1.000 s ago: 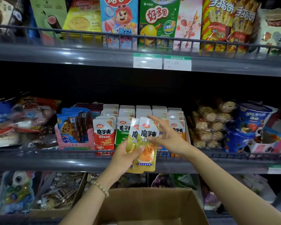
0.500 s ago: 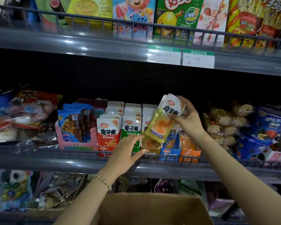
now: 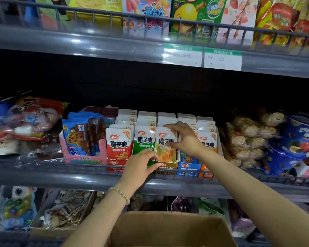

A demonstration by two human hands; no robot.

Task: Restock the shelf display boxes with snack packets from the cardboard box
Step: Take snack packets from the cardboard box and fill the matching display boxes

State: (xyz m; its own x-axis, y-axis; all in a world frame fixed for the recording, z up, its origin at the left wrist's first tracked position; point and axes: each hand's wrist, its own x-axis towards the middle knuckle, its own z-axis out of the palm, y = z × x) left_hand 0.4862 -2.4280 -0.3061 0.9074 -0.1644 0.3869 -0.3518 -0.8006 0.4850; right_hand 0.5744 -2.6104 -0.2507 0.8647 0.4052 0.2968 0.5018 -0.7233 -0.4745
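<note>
The right grip (image 3: 185,138) pinches the top of a yellow snack packet (image 3: 165,150), forefinger over its upper edge and thumb on its face; the packet stands upright in the yellow display box (image 3: 166,168) just below that grip. The left grip (image 3: 140,165) sits lower and leftward, fingers curled against the green packet (image 3: 144,140); whether it holds anything I cannot tell. Red packets (image 3: 119,143) stand left of it, orange packets (image 3: 208,142) right of the right grip. The shelf's wire rail (image 3: 43,165) crosses the box fronts. The cardboard box (image 3: 168,229) lies open beneath both wrists
</note>
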